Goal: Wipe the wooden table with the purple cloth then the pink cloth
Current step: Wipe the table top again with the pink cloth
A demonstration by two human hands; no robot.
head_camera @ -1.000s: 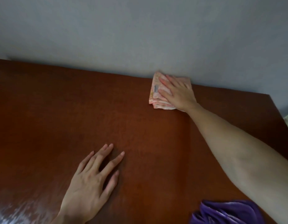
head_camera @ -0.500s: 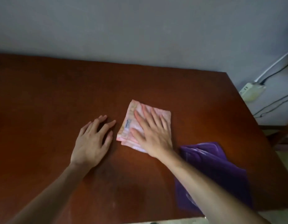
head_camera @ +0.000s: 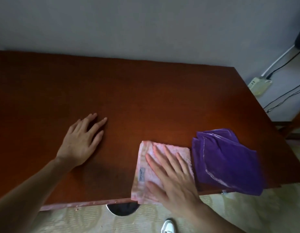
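Pink cloth [head_camera: 164, 170] had come from the far wall edge back to the near bench [head_camera: 146, 98] edge within a second, its corner overhanging; I read that as one wipe stroke finished. Right hand [head_camera: 171, 179] lay flat on it, fingers straight, not gripping. Left hand [head_camera: 80, 142] rested open on bare wood. Purple cloth [head_camera: 226, 162] sat crumpled just right of it.

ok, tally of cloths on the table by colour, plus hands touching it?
Pink cloth: 1, under the right hand
Purple cloth: 1, beside it, untouched
Hands: 2; the left hand lies flat on the bare table
Total: 2 cloths, 2 hands
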